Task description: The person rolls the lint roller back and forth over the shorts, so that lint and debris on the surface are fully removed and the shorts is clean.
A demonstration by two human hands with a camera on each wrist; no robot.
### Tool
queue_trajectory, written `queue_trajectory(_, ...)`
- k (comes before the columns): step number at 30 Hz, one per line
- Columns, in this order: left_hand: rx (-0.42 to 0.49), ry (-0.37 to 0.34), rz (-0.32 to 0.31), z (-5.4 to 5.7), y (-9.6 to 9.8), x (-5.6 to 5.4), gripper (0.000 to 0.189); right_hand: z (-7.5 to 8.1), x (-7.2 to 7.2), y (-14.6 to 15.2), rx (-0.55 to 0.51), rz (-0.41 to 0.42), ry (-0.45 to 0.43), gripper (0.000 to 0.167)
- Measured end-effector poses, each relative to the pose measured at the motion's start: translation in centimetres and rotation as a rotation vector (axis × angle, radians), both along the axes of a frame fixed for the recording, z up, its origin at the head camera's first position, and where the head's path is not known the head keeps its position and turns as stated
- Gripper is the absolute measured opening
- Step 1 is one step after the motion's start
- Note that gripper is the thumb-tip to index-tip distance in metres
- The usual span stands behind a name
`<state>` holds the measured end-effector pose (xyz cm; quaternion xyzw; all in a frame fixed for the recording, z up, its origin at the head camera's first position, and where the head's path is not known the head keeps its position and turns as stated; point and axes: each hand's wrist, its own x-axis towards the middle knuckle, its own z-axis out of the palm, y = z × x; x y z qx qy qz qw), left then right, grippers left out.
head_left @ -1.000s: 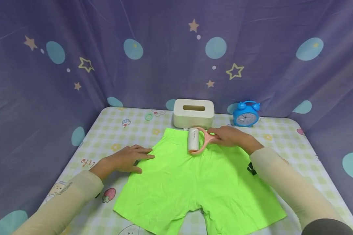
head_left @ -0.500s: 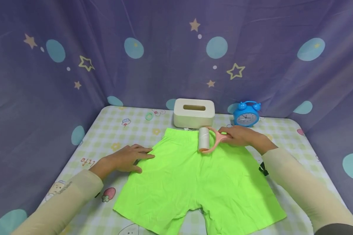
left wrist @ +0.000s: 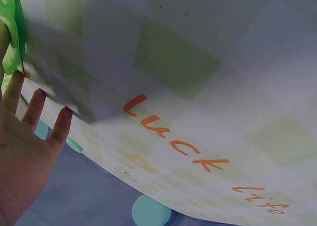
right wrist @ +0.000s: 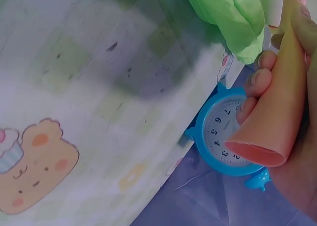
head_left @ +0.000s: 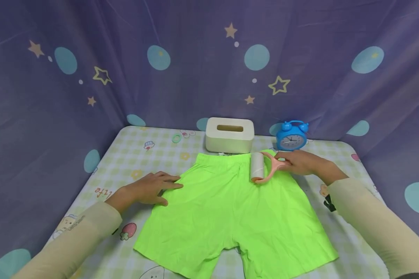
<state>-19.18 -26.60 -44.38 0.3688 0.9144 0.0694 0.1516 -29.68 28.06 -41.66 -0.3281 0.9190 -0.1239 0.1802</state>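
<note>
Neon-green shorts (head_left: 202,209) lie spread on the table, waistband toward the back. My right hand (head_left: 298,162) grips the pink handle (right wrist: 277,102) of a lint roller (head_left: 257,166). Its white cylinder touches the upper right part of the shorts, near the waistband. On the left edge of the shorts rests my left hand (head_left: 151,188), fingers extended and touching the fabric. In the left wrist view, the left hand (left wrist: 29,141) shows spread fingers beside a strip of green cloth (left wrist: 11,32). The right wrist view shows fingers curled round the handle.
A cream tissue box (head_left: 229,136) stands just behind the waistband. To its right is a blue alarm clock (head_left: 291,136). A small green ring (head_left: 176,138) lies at the back left. A checked cloth (head_left: 125,155) covers the table, with a purple curtain (head_left: 202,93) behind.
My right hand has moved the lint roller to the right along the top of the shorts, from near the middle toward the right side. The left hand stays in place.
</note>
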Motion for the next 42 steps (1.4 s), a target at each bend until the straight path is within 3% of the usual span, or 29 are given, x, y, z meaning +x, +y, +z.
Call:
queue_trajectory(24,-0.009,-0.014,0.018,0.0,-0.1,0.1,0.074,1.1,2.3,5.5,0.047,-0.080,-0.041,0.043)
queue_trajectory(42,-0.001,-0.031,0.021,-0.2,-0.1,-0.1,0.073,2.7,3.7,9.2,0.170,-0.061,0.069,0.044)
